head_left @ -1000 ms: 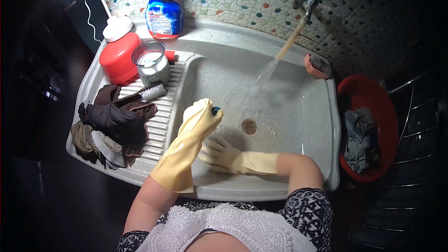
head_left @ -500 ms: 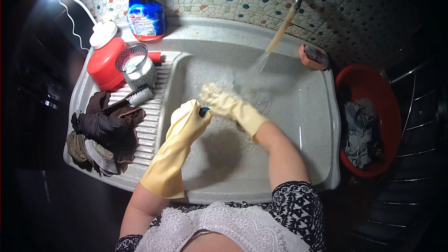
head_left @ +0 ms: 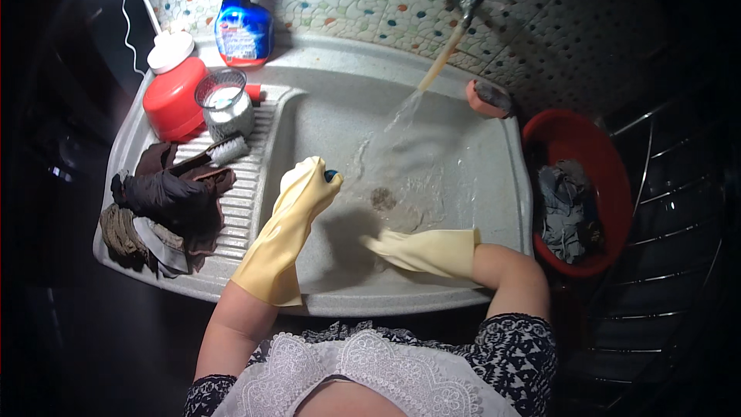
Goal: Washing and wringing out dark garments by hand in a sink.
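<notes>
Both my hands wear long pale yellow rubber gloves. Over the left part of the basin, my left hand (head_left: 311,181) is closed round a dark blue thing (head_left: 332,176). Only a rounded bit of it shows at the thumb, so its kind is unclear. My right hand (head_left: 401,251) is low in the sink basin (head_left: 486,185), near its front. Its fingers look stretched out, with tips smeared by motion, and I see nothing in them. Water (head_left: 403,114) runs from the hose on the tap (head_left: 465,0) toward the drain (head_left: 383,199), which lies just beyond the right hand.
On the ribbed drainboard (head_left: 243,216) at left lie dark cloths (head_left: 174,201), a brush (head_left: 228,150), a glass jar (head_left: 225,112) and a red container (head_left: 174,100). A spray bottle (head_left: 244,27) stands behind. A pink soap dish (head_left: 488,99) sits back right, beside a red tub (head_left: 610,158) holding clothes.
My right hand has swung from the basin's middle toward me, uncovering the drain. My left hand stays closed on the dark blue thing. The whole view has shifted slightly.
</notes>
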Demonstrator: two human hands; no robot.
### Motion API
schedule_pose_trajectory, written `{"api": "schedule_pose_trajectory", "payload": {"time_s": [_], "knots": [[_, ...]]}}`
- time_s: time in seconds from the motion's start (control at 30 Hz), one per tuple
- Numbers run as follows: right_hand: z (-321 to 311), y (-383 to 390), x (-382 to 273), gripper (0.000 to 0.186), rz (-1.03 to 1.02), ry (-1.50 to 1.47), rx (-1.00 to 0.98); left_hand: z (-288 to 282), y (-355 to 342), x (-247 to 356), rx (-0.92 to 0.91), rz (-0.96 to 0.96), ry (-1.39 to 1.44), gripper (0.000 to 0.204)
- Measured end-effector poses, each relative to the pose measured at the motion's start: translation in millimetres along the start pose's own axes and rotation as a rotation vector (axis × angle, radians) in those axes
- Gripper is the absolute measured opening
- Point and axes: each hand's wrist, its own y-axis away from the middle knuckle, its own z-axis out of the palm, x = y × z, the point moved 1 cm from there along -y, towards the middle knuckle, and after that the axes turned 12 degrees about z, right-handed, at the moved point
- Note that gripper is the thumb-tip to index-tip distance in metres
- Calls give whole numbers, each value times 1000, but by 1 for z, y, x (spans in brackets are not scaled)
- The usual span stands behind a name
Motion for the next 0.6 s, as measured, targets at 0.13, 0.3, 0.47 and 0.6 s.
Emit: {"api": "schedule_pose_trajectory", "payload": {"time_s": [0.13, 0.3, 0.47, 0.6], "knots": [[-39, -29, -40, 73, -579, -169, -318, 2, -4, 5, 1, 23, -3, 43], [-146, -5, -24, 45, -654, -1119, -33, -5, 3, 1, 23, -34, 32, 44], [-263, 21, -8, 41, -858, -1017, 1228, -8, 14, -11, 72, -40, 40, 42], [-361, -20, 14, 57, -518, -743, 1621, -14, 8, 4, 28, -22, 67, 41]]}}
